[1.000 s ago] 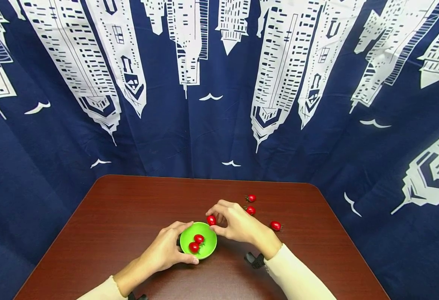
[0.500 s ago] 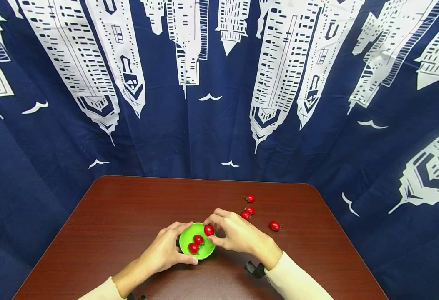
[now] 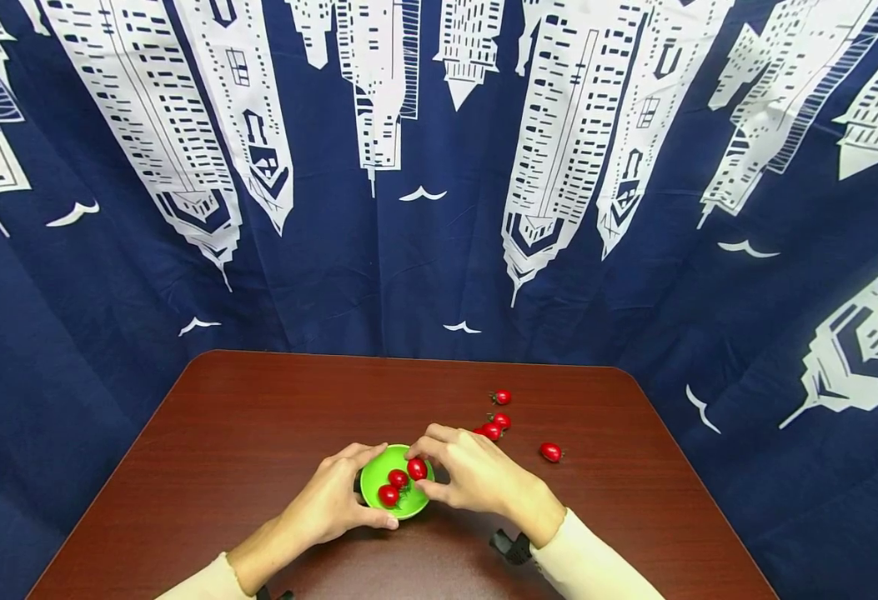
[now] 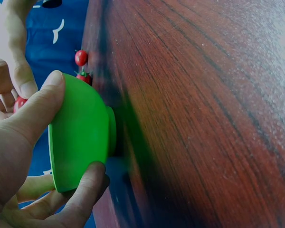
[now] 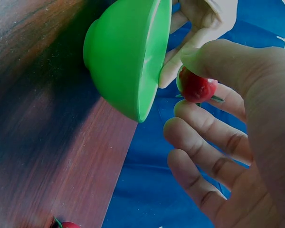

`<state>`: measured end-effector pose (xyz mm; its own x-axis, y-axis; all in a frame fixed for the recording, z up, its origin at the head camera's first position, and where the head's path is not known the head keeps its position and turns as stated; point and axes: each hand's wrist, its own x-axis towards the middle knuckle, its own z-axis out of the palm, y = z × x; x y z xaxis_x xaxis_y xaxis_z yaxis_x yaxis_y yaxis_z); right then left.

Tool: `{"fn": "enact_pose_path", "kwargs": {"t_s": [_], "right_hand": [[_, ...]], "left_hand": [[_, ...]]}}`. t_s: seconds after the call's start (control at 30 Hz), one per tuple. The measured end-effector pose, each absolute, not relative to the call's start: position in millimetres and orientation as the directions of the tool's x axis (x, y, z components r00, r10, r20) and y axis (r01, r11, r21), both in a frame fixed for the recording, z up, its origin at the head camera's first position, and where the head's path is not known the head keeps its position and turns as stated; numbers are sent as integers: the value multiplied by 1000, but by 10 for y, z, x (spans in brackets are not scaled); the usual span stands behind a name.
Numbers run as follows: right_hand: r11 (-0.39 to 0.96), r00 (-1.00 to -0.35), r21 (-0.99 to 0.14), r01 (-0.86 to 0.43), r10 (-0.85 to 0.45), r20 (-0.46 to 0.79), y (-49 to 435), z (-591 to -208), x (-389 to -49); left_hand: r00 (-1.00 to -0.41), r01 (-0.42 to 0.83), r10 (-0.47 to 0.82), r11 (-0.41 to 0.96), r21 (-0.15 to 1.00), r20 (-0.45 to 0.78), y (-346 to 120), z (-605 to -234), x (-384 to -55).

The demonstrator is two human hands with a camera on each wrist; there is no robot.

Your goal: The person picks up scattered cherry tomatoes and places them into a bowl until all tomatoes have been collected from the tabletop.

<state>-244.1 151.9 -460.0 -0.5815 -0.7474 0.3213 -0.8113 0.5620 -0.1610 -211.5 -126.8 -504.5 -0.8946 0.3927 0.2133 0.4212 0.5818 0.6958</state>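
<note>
My left hand (image 3: 333, 497) grips the small green bowl (image 3: 373, 475) from its left side, thumb at the near rim and fingers at the far side. In the left wrist view the bowl (image 4: 80, 135) shows its outer wall and foot, close over the table. Two red cherry tomatoes (image 3: 388, 495) with green stems lie inside. My right hand (image 3: 476, 473) pinches another cherry tomato (image 3: 417, 468) over the bowl's right part. The right wrist view has this tomato (image 5: 199, 87) between thumb and fingers, just outside the rim, with the other fingers spread below.
Several loose cherry tomatoes lie on the brown table (image 3: 296, 400) beyond and to the right of my right hand, one (image 3: 551, 452) farther right and one (image 3: 502, 397) farthest back. A blue curtain (image 3: 333, 275) with white building prints hangs behind the table.
My right hand has carried its tomato from beyond the bowl's right rim leftward and nearer, over the bowl. Tomatoes behind that hand have come into view. The left hand and bowl have stayed put.
</note>
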Motion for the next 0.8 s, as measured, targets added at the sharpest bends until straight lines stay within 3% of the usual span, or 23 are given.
{"fn": "enact_pose_path", "kwargs": {"t_s": [0.3, 0.8], "right_hand": [[612, -620, -134, -779, -723, 304, 1540, -4589, -2442], [601, -617, -162, -783, -717, 323, 1596, -4576, -2429]], "left_hand": [[-895, 418, 395, 581, 699, 207, -1269, -5048, -2125], [-896, 418, 394, 585, 695, 206, -1265, -5041, -2122]]}}
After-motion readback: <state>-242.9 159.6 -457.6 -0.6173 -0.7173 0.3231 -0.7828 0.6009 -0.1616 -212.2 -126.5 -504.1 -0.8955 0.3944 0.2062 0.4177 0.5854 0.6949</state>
